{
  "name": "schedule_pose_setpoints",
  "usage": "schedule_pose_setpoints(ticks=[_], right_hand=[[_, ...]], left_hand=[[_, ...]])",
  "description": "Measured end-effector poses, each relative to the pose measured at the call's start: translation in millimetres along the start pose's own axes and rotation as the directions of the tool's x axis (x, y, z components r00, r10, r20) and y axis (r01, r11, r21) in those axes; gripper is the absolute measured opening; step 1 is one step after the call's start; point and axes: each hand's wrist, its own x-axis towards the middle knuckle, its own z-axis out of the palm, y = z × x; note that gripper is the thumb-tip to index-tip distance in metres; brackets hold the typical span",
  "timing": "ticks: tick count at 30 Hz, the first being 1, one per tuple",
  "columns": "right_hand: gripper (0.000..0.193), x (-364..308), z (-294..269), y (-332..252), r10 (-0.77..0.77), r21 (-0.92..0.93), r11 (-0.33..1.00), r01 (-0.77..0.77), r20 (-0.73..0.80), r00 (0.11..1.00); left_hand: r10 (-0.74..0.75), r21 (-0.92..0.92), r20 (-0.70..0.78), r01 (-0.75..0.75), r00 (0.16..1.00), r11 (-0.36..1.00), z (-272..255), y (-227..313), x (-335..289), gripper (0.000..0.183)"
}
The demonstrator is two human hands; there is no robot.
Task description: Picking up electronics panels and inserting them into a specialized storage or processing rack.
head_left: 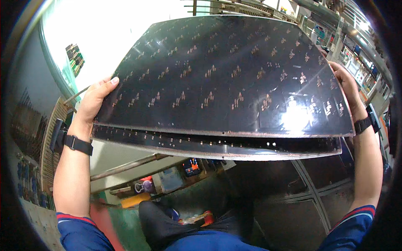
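Note:
A large black glossy panel (209, 79) with rows of small copper-coloured marks, like a circuit board sheet, spans the middle of the view. A second black panel (201, 144) lies under it, a narrow gap showing between their near edges. My left hand (99, 98) grips the left edge, thumb on top and fingers hidden beneath. On the right edge, my right hand (346, 85) is closed round the side, its fingertips partly hidden. Both panels are held up in front of my body, tilted. Each wrist wears a black strap.
A bright white surface (100, 31) lies beyond the panels at the upper left. Under them runs a rail (130, 165), with a low shelf holding an orange-and-black item (192, 166) and a yellow item (135, 200). Racks with various goods (356, 54) stand at the far right.

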Motion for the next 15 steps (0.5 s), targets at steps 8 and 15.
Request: schedule_pose_setpoints(ticks=[8,15], right_hand=[[0.049,23.4,-30.9,9.7,-0.451,-0.552,0.730,0.403,0.054,0.891],[0.050,15.9,-3.8,-4.6,-0.556,-0.666,0.575,0.476,0.108,0.824]], left_hand=[[-0.075,-0.083,0.195,0.093,0.978,0.992,-32.6,-15.8,13.9,0.018],[-0.086,-0.342,0.040,0.095,0.995,0.935,-6.7,-15.5,7.5,0.017]])
